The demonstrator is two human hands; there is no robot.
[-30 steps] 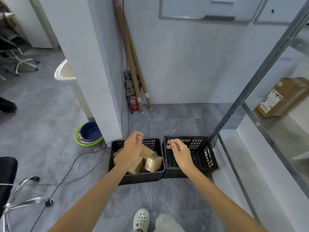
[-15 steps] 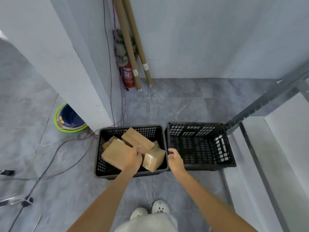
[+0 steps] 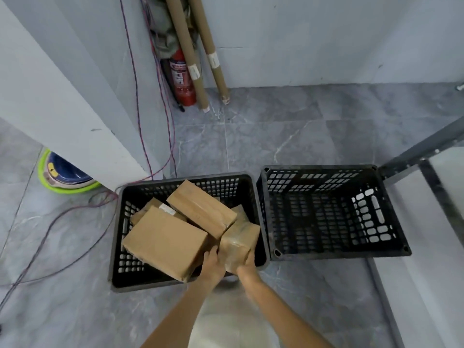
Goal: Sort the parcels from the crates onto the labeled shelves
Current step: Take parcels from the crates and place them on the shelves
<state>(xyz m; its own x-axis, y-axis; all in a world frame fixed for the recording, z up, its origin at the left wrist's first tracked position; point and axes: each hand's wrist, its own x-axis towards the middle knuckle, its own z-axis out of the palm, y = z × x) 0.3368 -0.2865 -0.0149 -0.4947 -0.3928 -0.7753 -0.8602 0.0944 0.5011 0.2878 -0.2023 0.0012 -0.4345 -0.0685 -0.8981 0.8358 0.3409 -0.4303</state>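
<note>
Brown cardboard fills the left crate (image 3: 118, 237), a black plastic one on the grey tiled floor. The right crate (image 3: 326, 212) just beside it shows only its bare mesh bottom. So the parcels left to sort are all on the left.

Both hands are on the small parcel (image 3: 239, 238), which is wrapped in shiny tape and sits in the near right corner of the left crate. It is wedged between the crate wall and the big box (image 3: 163, 243), probably why it takes two hands. The right hand (image 3: 247, 266) has its fingers curled round the parcel's near right edge. The left hand (image 3: 213, 266) reaches into the narrow gap between the parcel and the big box. Its fingertips are hidden there, so I cannot tell whether it has closed on the parcel or only presses against its side.

The big box lies tilted, its near corner resting on the crate's rim. A long box (image 3: 200, 212) leans across the pile behind it. Lifting the small parcel looks the easiest start, since nothing lies on top of it.

A grey shelf frame (image 3: 426, 151) stands at the far right, close to the crates. No shelf labels show from here.
</note>
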